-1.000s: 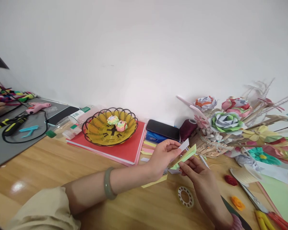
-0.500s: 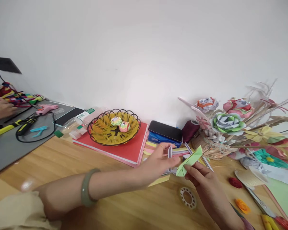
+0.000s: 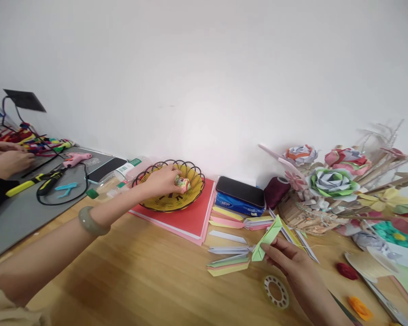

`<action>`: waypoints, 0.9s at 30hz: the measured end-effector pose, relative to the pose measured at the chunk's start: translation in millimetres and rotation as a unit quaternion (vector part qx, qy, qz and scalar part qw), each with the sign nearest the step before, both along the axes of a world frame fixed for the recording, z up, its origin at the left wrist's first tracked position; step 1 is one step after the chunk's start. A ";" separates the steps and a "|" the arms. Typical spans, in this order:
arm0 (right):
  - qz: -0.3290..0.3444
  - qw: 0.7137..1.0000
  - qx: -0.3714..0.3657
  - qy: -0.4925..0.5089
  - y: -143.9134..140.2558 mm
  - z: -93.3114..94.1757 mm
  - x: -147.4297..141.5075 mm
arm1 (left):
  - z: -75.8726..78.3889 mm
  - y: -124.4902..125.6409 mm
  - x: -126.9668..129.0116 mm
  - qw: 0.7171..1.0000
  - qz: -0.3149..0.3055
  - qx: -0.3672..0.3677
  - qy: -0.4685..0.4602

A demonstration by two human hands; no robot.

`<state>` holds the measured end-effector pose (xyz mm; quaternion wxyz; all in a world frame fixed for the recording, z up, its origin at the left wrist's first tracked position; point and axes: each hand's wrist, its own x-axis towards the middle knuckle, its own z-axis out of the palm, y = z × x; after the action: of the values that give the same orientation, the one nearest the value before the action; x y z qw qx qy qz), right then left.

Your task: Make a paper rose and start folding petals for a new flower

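Observation:
My left hand reaches into the yellow wire basket and closes on a small multicoloured paper rose. A green bangle sits on that wrist. My right hand stays low at the right and pinches a folded light-green paper strip, held tilted above the wooden table. Folded paper strips in green, pink, white and yellow lie on the table just left of my right hand.
The basket stands on a red book. A black phone lies on a blue tissue pack beside a maroon thread spool. Paper flowers crowd the right. A white tape ring lies near my right wrist. Another person's hands work at far left by a pink glue gun.
My left hand let go of the paper at the centre and moved left and away into the basket, onto a paper rose. My right hand kept the green strip.

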<state>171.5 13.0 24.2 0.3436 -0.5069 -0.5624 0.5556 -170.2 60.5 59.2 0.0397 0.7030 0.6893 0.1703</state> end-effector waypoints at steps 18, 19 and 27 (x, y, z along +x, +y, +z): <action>0.018 1.000 -0.012 -0.014 2.1 0.4 0.0 | -6.4 -8.6 5.2 0.983 -0.167 0.040 0.057; 0.023 1.000 -0.008 -0.019 2.5 -0.2 0.2 | -6.4 -8.0 3.8 0.981 -0.180 0.031 0.058; 0.035 0.999 -0.018 -0.027 4.6 -6.1 3.4 | 1.9 -3.8 -5.3 0.981 -0.194 -0.006 -0.020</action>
<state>174.9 17.7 18.1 0.2993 -0.5078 -0.5786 0.5637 -175.5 56.7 61.1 0.0902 0.8195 0.5400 0.1695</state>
